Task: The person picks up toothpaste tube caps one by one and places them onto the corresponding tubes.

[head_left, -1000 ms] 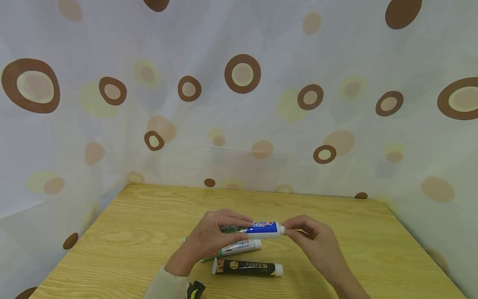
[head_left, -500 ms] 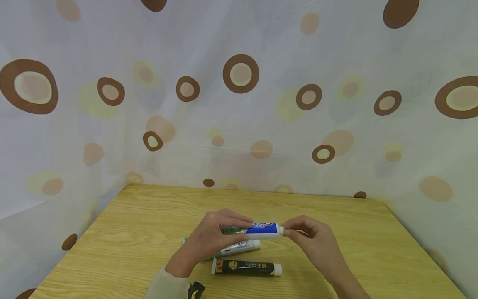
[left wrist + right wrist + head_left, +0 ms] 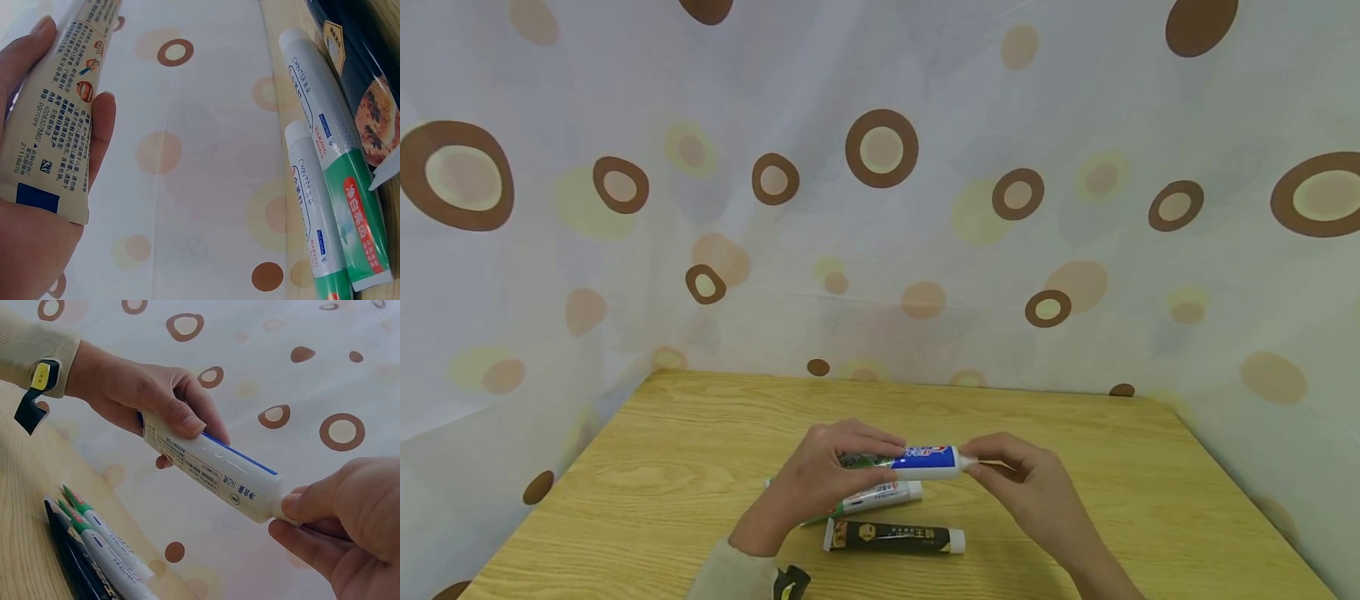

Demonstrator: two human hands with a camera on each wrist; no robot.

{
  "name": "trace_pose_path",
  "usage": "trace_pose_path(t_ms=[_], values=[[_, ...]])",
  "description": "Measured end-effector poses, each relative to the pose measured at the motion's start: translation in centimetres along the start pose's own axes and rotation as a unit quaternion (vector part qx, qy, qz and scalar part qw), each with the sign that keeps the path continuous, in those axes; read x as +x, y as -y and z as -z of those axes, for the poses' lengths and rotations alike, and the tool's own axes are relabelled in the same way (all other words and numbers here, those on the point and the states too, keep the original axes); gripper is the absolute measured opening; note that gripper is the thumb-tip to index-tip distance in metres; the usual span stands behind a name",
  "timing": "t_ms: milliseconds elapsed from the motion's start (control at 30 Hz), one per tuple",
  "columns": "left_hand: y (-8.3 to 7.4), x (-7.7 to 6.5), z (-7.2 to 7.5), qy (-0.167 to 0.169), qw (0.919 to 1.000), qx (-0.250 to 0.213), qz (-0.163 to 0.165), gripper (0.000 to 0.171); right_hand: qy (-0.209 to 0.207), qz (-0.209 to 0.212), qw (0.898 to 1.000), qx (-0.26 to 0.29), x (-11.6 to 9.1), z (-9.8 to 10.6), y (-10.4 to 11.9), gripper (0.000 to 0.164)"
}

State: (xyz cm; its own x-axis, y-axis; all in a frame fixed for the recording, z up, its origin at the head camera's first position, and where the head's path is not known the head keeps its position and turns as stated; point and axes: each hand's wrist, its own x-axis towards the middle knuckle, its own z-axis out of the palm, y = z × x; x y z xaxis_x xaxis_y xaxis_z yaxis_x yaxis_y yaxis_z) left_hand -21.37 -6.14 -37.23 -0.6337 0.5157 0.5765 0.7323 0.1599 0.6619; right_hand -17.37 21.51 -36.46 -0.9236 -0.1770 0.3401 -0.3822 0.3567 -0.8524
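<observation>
My left hand (image 3: pixel 823 475) grips a blue and white toothpaste tube (image 3: pixel 928 462) around its crimped end, holding it level above the table. The thumb lies along the near side and the fingers along the far side. At the other end, my right hand (image 3: pixel 1033 483) pinches the small white cap (image 3: pixel 284 514) between thumb and fingertips. The right wrist view shows the tube's printed white underside (image 3: pixel 212 472) sloping down to that cap. Below the held tube lie a black toothpaste tube (image 3: pixel 895 537) with a white cap and two green and white tubes, one of them (image 3: pixel 340 156) plain in the left wrist view.
The wood-grain table (image 3: pixel 715 433) reaches back to a white curtain (image 3: pixel 775 317) with brown and yellow circles, which also hangs on both sides. A black strap with a yellow tag (image 3: pixel 40 378) sits at the left sleeve cuff.
My right fingertips have shifted slightly around the cap and its narrow end sticks out a little farther from the tube. My left hand keeps its hold; the head view has turned slightly.
</observation>
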Motion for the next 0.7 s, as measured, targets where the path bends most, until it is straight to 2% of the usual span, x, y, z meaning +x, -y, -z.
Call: trace_pose_path(t_ms=[300, 700], values=[[0.03, 0.06, 0.05, 0.002, 1.0000, 0.004, -0.005, 0.025, -0.012, -0.036, 0.999, 0.003, 0.06, -0.05, 0.24, 0.015], [0.19, 0.05, -0.01, 0.012, 0.9994, 0.023, -0.025, 0.026, -0.009, -0.034, 0.999, 0.007, 0.01, 0.00, 0.24, 0.012]])
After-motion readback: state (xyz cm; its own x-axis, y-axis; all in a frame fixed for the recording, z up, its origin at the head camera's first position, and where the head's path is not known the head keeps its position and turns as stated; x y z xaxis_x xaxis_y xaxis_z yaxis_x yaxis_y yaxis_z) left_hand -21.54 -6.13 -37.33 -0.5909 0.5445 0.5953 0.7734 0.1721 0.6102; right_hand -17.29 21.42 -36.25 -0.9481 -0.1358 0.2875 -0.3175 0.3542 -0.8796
